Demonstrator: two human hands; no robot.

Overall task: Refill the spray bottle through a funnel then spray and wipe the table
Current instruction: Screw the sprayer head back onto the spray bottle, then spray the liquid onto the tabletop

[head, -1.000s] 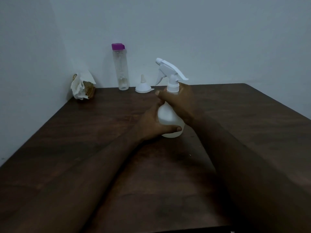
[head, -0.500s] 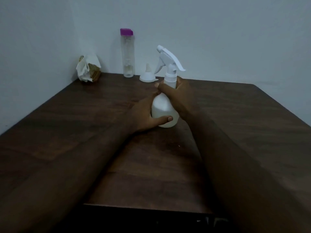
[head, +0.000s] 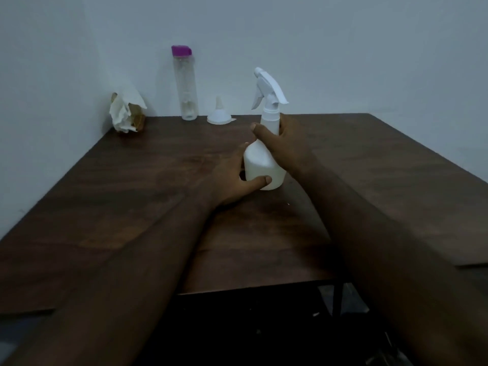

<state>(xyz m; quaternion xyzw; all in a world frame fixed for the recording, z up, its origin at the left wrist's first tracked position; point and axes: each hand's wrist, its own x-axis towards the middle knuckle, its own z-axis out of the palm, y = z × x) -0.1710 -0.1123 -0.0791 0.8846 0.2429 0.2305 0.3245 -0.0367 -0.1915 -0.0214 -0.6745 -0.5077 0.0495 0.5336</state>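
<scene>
wooden table (head: 158,196): white spray bottle (head: 260,165) stood upright on it | left hand (head: 235,183): wrapped round bottle base | right hand (head: 287,146): clamped on bottle neck | funnel (head: 218,118): left behind the bottle, untouched | change: none seen, grips kept, trigger head (head: 268,88) still on; unscrewing judged pending

The white spray bottle (head: 264,165) stands upright on the dark wooden surface (head: 132,194), its trigger head on and the nozzle pointing left. Behind it to the left, a small white funnel (head: 219,116) sits mouth-down, spout up. Farther left of the spray bottle stand a tall clear bottle (head: 185,85) with a purple cap and a crumpled white paper towel (head: 126,114).
</scene>
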